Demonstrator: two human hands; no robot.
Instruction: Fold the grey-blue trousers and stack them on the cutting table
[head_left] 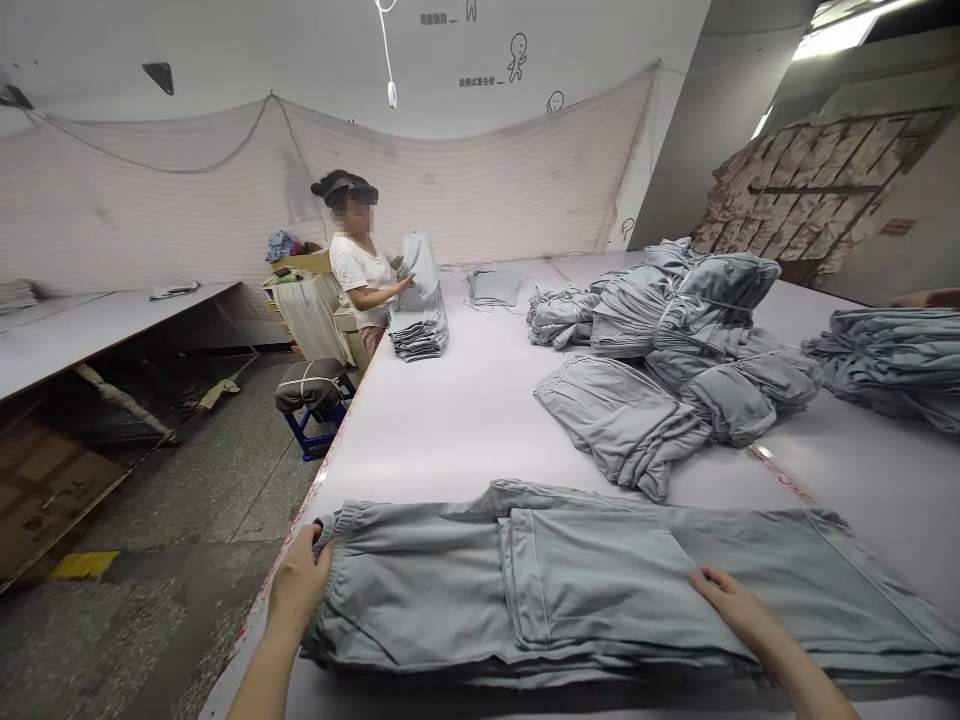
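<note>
A stack of grey-green trousers [600, 580] lies flat across the near part of the white table [465, 420], its elastic waist at the left and the legs running right. At the waistband my left hand [304, 575] grips the edge, thumb and fingers around the fabric. My right hand [731, 600] rests on the upper trousers, right of the side pocket; its fingers are close together at the cloth, and whether they pinch it is unclear.
Tied grey bundles [675, 310] and a loose pile [622, 415] lie beyond the trousers, with another bundle [892, 360] at the right. A person [364, 265] across the table handles folded garments [420, 330]. A stool [311, 400] stands left of the table.
</note>
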